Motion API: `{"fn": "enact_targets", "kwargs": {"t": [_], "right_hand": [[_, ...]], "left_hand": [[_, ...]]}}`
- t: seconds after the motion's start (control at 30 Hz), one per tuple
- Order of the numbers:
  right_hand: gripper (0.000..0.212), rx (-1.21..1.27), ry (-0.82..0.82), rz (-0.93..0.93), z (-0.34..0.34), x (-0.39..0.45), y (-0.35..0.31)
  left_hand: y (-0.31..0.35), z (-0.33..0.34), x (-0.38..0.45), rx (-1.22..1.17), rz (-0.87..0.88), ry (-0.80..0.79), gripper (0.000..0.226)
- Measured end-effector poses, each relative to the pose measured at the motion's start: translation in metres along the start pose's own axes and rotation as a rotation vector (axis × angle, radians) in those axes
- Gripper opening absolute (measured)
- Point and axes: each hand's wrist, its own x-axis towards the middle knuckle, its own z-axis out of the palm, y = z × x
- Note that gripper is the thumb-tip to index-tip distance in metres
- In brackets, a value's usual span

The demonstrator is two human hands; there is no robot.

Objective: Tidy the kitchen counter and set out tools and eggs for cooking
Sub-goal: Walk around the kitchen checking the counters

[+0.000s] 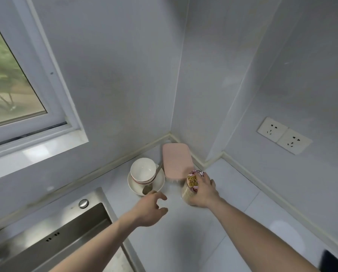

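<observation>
The person is working at the far corner of the counter (183, 242), where the two walls meet, and the tidying step seems to be in hand. The right hand (204, 190) is clamping around a jar (191, 185) with a patterned lid, which is tilting a little toward the left and is just beside a pink-lidded container (176, 160) standing in the corner itself. I cannot tell whether the jar is touching the counter or is lifted. The left hand (150, 209) is hanging above the counter with its fingers apart and curled, holding nothing, near the front rim of a plate (160, 183). On this plate stacked bowls (143, 171) are sitting, and a spoon (147, 190) is lying against them. The sink (62, 232) is at the left edge of the counter. No eggs are showing here. In my judgement, the next move is asking for a steady grip to set the jar upright close to the container, while the free hand is taking the plate.
</observation>
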Motion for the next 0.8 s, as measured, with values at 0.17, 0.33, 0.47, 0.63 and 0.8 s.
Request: {"fn": "enact_targets", "kwargs": {"t": [0.17, 0.33, 0.47, 0.63, 0.8], "right_hand": [[0.106, -0.088, -0.001, -0.009, 0.003, 0.023, -0.001], [0.096, -0.113, 0.025, -0.073, -0.005, 0.039, 0.006], [0.097, -0.116, 0.002, -0.073, -0.002, 0.035, 0.014], [0.093, -0.105, -0.020, -0.019, 0.008, 0.011, 0.040], [0.084, 0.005, 0.009, 0.043, 0.007, -0.027, 0.064]], "left_hand": [[-0.008, 0.000, 0.038, -0.018, -0.052, -0.037, 0.048], [-0.003, 0.003, 0.082, -0.076, -0.147, 0.010, 0.059], [0.009, 0.010, 0.117, -0.176, -0.235, 0.064, 0.062], [0.016, 0.027, 0.160, -0.178, -0.326, 0.181, 0.072], [0.008, 0.040, 0.207, -0.431, -0.478, 0.226, 0.064]]}}
